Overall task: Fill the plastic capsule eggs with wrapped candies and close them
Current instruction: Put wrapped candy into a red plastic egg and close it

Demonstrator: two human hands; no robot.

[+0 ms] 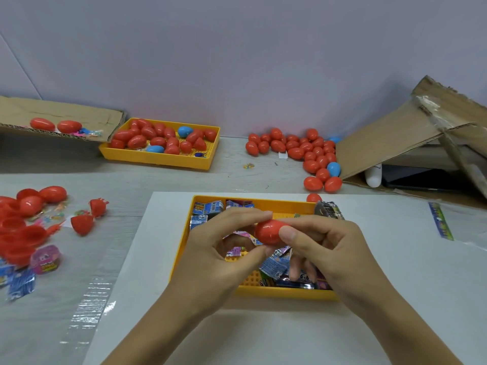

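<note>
A red capsule egg [267,231] is held between both hands above the near yellow tray [253,291]. My left hand [221,248] pinches its left end with fingertips and thumb. My right hand [324,248] grips its right end, thumb on top. The egg looks closed, lying on its side. Under it the tray holds several wrapped candies [275,264] in blue and pink wrappers. Open red egg halves [15,238] lie in a heap at the left.
A far yellow tray [163,160] holds red and blue eggs. A pile of closed eggs [303,151] lies at the back right beside a cardboard box [411,138]. Loose candies [44,259] and a cardboard flap [60,114] are on the left.
</note>
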